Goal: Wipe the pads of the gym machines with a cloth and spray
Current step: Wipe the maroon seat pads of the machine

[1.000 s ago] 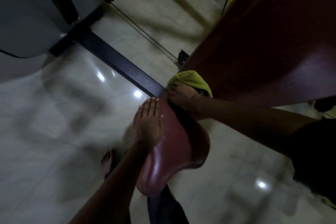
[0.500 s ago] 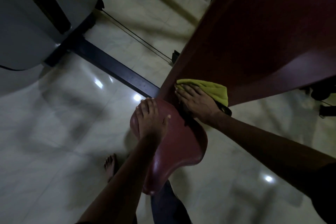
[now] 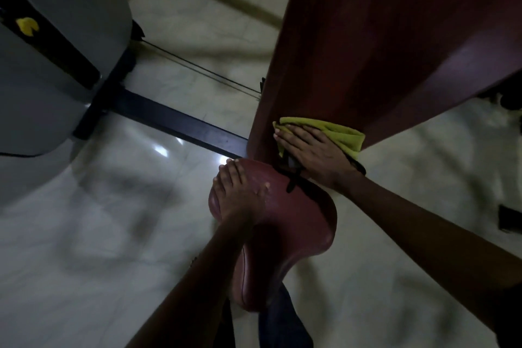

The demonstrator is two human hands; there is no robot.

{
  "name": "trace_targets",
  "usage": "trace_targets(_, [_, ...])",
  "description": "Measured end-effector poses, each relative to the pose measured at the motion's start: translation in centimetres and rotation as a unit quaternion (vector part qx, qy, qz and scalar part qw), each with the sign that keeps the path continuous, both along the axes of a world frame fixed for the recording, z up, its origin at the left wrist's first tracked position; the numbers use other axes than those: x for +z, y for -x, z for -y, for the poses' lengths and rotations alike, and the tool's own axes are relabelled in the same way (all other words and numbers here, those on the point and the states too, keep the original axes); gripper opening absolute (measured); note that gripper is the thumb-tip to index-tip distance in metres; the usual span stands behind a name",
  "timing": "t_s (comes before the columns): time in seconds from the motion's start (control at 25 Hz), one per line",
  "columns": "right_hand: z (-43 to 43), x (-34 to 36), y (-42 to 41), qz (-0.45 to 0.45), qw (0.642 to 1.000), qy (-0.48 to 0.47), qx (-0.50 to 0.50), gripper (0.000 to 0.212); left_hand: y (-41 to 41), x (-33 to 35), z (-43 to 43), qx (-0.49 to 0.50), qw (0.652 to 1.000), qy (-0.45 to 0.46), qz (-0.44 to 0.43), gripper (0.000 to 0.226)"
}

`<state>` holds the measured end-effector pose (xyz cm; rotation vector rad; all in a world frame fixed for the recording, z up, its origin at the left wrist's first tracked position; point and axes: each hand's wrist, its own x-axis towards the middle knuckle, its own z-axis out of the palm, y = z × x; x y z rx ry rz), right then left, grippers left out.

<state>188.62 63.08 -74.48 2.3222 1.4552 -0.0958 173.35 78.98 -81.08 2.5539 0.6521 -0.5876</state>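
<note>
At far left we see a rounded grey machine housing (image 3: 56,70) standing on a glossy pale tiled floor (image 3: 99,234). A black steel floor bar (image 3: 175,121) runs from it toward the centre. Our left hand (image 3: 237,195) lies flat on the maroon padded vinyl seat (image 3: 299,232), its grip open, fingers straight, holding nothing. Just right, our right hand (image 3: 313,150) presses a yellow-green cloth (image 3: 341,133) against the lower end of the tall maroon back pad (image 3: 381,51), grip open, fingers flat on the fabric.
</note>
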Motion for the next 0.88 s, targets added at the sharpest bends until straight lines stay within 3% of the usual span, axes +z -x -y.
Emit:
trace_targets(0.2, [2.4, 2.8, 0.2, 0.069, 0.989, -0.111, -0.073, 0.078, -1.2, 1.8, -0.8, -0.028, 0.999, 0.019, -0.025, 0.087])
trace_targets(0.32, [2.9, 5.6, 0.2, 0.119, 0.967, -0.184, -0.129, 0.083, -2.2, 2.2, -2.0, -0.099, 0.992, 0.077, -0.009, 0.084])
trace_targets(0.44, [1.6, 7.5, -0.4, 0.142, 0.939, -0.256, -0.182, 0.075, -1.7, 1.6, -2.0, -0.169, 0.981, 0.072, -0.067, 0.088])
trace_targets(0.64, [1.5, 7.3, -0.7, 0.094, 0.977, -0.17, -0.088, 0.069, -1.7, 1.7, -2.0, -0.175, 0.98, 0.057, -0.079, 0.087])
trace_targets(0.8, [2.0, 9.3, -1.2, 0.144, 0.938, -0.269, -0.163, 0.091, -2.1, 2.0, -1.9, -0.154, 0.984, 0.061, -0.066, 0.091])
trace_targets(0.88, [1.8, 9.8, -1.3, 0.15, 0.927, -0.297, -0.174, 0.097, -3.2, 3.0, -2.1, -0.086, 0.99, 0.115, 0.013, 0.09])
